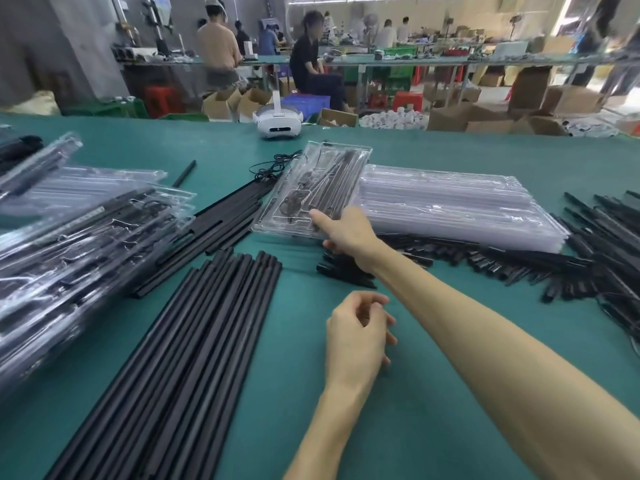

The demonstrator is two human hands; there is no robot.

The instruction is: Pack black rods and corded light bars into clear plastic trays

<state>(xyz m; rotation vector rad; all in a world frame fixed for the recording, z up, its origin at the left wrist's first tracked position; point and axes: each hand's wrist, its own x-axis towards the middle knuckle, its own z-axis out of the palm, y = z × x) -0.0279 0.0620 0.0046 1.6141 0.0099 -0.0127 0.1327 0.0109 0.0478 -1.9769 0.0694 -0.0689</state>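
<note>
The right hand (346, 237) reaches forward over the green table (450, 375) and holds the near edge of a filled clear tray (318, 188). The thumb lies on top of the tray's corner and the other fingers are curled under it, so the edge is pinched between them. Inside this tray dark rods and a coiled cord are visible through the plastic. The tray sits at a slant, and its far right side overlaps the left edge of a stack of empty clear trays (450, 206).

The left hand (356, 327) is nearer to the person, above the bare table. Its fingers are loosely curled and it holds nothing. Whether it touches the table I cannot tell.

A bundle of long black rods (194, 341) lies just to the left of the left hand and runs diagonally. Beyond it lie flat black bars (221, 220) with a thin black cord (273, 168) at their far end, just beside the held tray. A pile of packed trays (86, 237) fills the left side of the table. Many short black rods (519, 265) lie in front of and to the right of the empty stack. One single rod (184, 173) lies apart, further back, and a white headset (277, 123) stands at the far edge of the table
</note>
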